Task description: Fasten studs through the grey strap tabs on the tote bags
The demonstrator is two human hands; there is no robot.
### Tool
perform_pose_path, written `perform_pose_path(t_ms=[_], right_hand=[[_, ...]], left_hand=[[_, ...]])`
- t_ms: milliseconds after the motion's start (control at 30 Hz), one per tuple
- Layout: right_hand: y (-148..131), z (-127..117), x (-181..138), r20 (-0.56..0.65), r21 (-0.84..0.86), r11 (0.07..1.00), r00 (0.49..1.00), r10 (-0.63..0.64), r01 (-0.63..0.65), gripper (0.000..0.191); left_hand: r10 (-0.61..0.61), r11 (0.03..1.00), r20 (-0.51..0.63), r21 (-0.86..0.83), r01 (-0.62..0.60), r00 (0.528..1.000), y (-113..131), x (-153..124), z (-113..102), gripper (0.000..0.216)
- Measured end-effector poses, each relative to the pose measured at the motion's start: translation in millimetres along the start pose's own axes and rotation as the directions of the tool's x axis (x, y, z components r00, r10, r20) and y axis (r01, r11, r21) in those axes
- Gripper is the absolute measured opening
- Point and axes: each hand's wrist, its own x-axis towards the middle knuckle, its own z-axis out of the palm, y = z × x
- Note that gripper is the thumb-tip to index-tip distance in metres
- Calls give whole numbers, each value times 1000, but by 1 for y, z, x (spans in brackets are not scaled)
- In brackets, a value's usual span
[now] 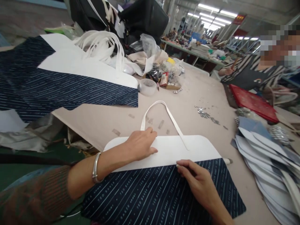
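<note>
A white panel [199,147] lies on navy fabric [150,197] printed with pale lettering and stripes. My left hand [142,143] rests on the panel, thumb apart from the fingers, over one end of a narrow white strap [172,118]. That strap loops out onto the table, and its other end lies on the panel. At the panel's lower edge, my right hand [199,181] is pinched closed; a tiny pale bit shows at its fingertips, too small to name. Partly under the panel's right corner, a pale stick-like thing [227,161] pokes out.
Another navy piece with a white panel [70,67] and a bundle of white straps [100,47] lie back left. Clear tape [148,87] stands near plastic bags. Metal bits [206,114] are scattered right. Stacked pieces [264,159] lie far right. A person [253,70] works beyond a red tray [253,101].
</note>
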Motion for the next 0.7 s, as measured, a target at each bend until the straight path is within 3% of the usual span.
perform_pose_path(t_ms=[200,467,700], right_hand=[[2,9,2,19,45,997,998,67,-68,25],[-2,12,5,38,11,1000,999,28,-29,18],[-8,15,4,47,-26,999,999,21,-20,16]], left_hand=[[-28,1000,85,8,27,996,8,27,0,45],[-49,998,141,-29,53,989,-2,43,-3,54],[-17,991,260,-121,50,965,-10,58,-13,53]])
